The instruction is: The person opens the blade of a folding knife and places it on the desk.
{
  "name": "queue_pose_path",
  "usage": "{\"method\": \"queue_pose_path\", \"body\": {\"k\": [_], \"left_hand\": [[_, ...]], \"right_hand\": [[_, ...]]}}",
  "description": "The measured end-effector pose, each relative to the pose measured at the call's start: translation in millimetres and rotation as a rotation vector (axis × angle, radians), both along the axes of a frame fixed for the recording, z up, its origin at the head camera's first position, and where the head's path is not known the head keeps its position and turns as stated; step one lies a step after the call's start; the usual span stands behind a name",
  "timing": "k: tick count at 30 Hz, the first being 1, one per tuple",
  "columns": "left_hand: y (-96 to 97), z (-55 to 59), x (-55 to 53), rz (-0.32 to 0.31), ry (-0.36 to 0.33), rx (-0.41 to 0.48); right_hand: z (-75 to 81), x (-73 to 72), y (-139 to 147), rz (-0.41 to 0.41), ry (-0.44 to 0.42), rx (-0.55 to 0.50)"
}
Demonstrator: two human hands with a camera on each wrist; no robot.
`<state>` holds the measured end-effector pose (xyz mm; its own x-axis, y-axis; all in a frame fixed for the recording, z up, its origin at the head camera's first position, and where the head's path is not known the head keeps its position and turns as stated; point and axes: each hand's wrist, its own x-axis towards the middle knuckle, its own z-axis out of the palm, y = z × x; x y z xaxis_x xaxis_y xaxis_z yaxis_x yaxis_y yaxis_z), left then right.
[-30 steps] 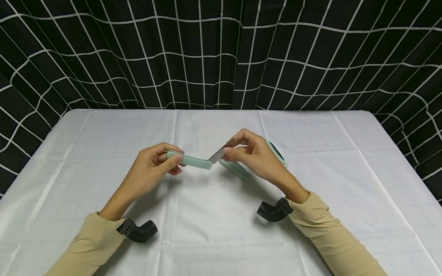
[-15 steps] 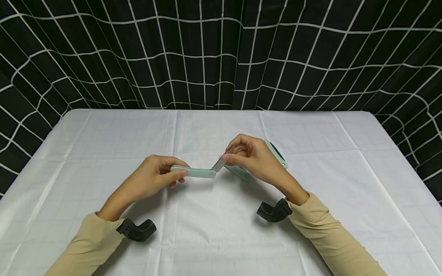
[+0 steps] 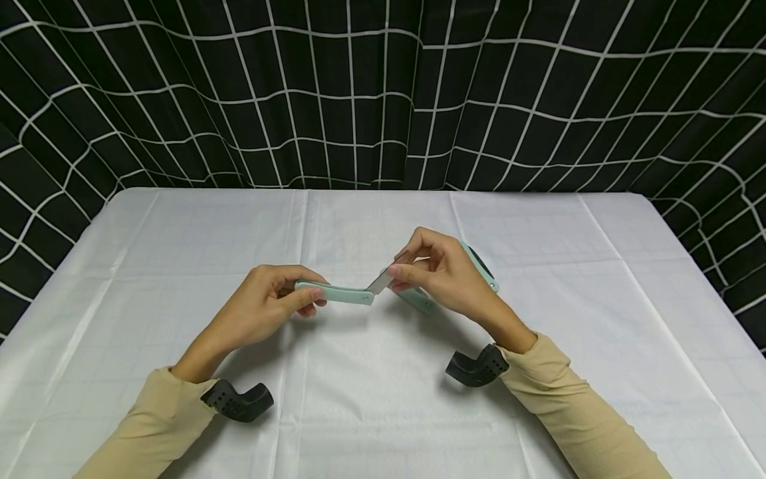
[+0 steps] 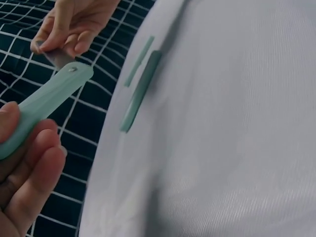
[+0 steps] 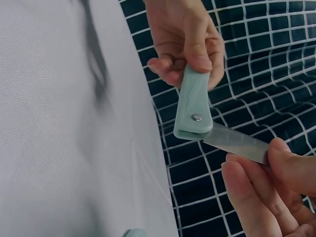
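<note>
Mint-green, the slim plastic knife handle (image 3: 345, 295) sits pinched in the left hand (image 3: 263, 301) above the white-draped counter (image 3: 371, 399), its flat steel blade (image 5: 236, 142), grasped by the right hand (image 3: 444, 271), standing partway out, neither straight nor folded away.

Beige ribbed sleeves (image 3: 577, 406); black, curved, perforated wrist pieces (image 3: 477, 367).
</note>
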<state>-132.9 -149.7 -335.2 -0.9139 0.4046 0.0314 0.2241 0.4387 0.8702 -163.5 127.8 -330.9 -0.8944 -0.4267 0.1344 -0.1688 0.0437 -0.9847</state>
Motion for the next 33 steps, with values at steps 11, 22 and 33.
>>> {"method": "queue_pose_path", "body": {"k": [11, 22, 33], "left_hand": [[6.5, -1.9, 0.5, 0.089, 0.030, 0.258], [14.5, -8.1, 2.7, 0.139, 0.117, 0.523], [11.8, -4.2, 1.2, 0.152, 0.112, 0.548]], "right_hand": [[2.7, -0.6, 2, -0.062, 0.003, -0.192], [-4.0, 1.8, -7, -0.087, -0.046, -0.481], [-8.0, 2.6, -11, -0.089, -0.088, -0.513]]}}
